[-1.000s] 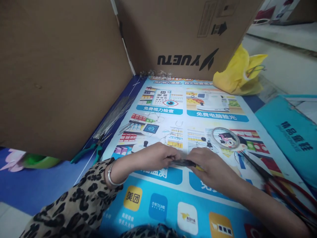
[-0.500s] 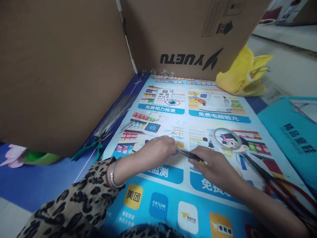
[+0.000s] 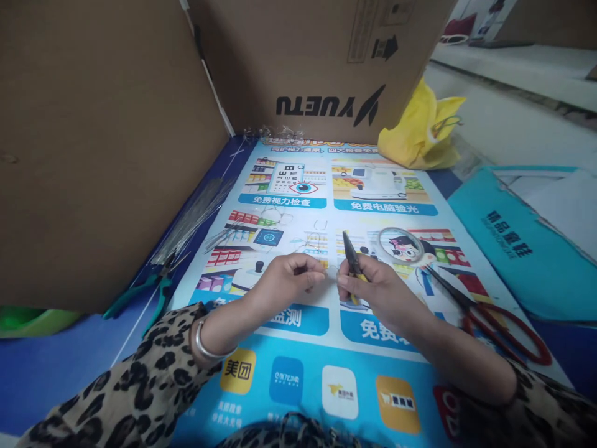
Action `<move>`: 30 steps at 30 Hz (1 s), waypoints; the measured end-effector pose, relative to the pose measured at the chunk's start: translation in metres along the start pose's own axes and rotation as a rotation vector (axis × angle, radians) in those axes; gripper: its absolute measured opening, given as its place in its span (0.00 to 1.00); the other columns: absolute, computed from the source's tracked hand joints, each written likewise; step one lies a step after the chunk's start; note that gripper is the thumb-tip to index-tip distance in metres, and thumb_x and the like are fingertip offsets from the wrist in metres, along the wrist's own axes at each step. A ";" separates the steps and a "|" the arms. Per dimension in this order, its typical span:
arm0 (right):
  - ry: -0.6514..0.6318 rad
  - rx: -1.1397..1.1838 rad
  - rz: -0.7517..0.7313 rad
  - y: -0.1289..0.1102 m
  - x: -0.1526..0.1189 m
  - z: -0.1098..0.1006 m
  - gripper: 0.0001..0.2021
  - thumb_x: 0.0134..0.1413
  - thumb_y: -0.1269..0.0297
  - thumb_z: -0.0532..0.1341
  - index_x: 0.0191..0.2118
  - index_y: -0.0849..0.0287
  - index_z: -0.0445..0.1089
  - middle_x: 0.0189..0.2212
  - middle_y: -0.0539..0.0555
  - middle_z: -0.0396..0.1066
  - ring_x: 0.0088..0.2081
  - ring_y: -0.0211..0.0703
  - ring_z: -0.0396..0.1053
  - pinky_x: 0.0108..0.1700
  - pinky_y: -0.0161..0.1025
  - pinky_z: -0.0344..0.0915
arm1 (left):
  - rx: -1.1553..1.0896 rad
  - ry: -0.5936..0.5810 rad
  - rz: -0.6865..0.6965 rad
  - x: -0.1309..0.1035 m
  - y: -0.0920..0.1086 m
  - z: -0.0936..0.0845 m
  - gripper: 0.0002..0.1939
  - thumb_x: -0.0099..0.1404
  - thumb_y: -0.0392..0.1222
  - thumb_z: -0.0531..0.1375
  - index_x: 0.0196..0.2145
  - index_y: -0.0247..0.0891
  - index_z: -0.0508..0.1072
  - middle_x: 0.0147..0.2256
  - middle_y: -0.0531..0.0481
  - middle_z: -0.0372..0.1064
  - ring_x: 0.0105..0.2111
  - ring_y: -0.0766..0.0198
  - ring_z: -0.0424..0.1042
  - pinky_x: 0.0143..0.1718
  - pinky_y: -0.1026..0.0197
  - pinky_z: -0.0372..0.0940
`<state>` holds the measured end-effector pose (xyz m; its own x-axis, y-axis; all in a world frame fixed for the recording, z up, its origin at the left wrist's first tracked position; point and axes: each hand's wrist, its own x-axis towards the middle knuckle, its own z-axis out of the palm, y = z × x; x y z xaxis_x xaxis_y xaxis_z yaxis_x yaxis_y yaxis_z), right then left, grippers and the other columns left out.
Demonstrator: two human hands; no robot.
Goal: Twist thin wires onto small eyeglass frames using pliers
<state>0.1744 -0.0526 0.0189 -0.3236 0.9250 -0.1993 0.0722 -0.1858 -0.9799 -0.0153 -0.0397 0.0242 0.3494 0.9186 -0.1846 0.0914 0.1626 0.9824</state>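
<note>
My left hand (image 3: 295,277) is closed in a pinch on a thin wire (image 3: 331,271) over the printed poster (image 3: 303,348). Close beside it on the right, my right hand (image 3: 373,283) is wrapped round yellow-handled pliers (image 3: 351,252), whose dark jaws point up and away. Its thumb and forefinger meet near the other end of the wire, which is too fine to make out fully. Several thin bent wires (image 3: 321,224) lie on the poster ahead of the hands.
Teal-handled pliers (image 3: 161,283) and a bundle of straight wires (image 3: 193,218) lie left. Red-handled scissors (image 3: 471,308), a roll of clear tape (image 3: 401,246) and a teal bag (image 3: 504,249) are right. Behind stand cardboard panels (image 3: 317,68) and a yellow bag (image 3: 420,134).
The pliers' jaws have left the left fingertips and turned to point away. Both hands now have their fingertips close together at the wire. The view has shifted to the right.
</note>
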 end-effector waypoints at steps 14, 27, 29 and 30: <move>0.069 0.190 0.021 0.006 0.008 0.008 0.11 0.49 0.58 0.62 0.33 0.56 0.61 0.20 0.46 0.67 0.25 0.36 0.63 0.27 0.35 0.55 | -0.327 0.011 -0.091 0.003 -0.007 0.009 0.08 0.56 0.41 0.63 0.30 0.34 0.69 0.23 0.56 0.65 0.23 0.72 0.64 0.29 0.66 0.56; 0.081 0.169 0.011 0.004 0.011 0.009 0.11 0.48 0.58 0.61 0.32 0.57 0.60 0.20 0.47 0.67 0.25 0.36 0.63 0.29 0.37 0.57 | -0.332 -0.010 -0.089 0.008 -0.009 0.008 0.10 0.56 0.43 0.63 0.30 0.34 0.69 0.23 0.55 0.65 0.24 0.72 0.64 0.30 0.66 0.58; 0.088 0.144 0.005 0.004 0.011 0.007 0.10 0.49 0.58 0.61 0.32 0.57 0.60 0.19 0.46 0.66 0.24 0.35 0.62 0.28 0.36 0.56 | -0.276 -0.060 -0.109 0.007 -0.004 0.003 0.10 0.56 0.45 0.62 0.30 0.35 0.68 0.23 0.55 0.65 0.24 0.72 0.64 0.30 0.65 0.58; 0.089 0.127 0.002 0.003 0.011 0.006 0.10 0.49 0.58 0.61 0.31 0.57 0.60 0.19 0.46 0.66 0.23 0.34 0.61 0.28 0.35 0.56 | -0.219 -0.089 -0.113 0.007 0.000 0.000 0.11 0.57 0.45 0.62 0.31 0.35 0.68 0.23 0.55 0.65 0.24 0.71 0.65 0.30 0.66 0.58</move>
<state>0.1659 -0.0452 0.0136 -0.2380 0.9494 -0.2051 -0.0494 -0.2227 -0.9736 -0.0127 -0.0334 0.0229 0.4301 0.8565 -0.2852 -0.0667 0.3452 0.9362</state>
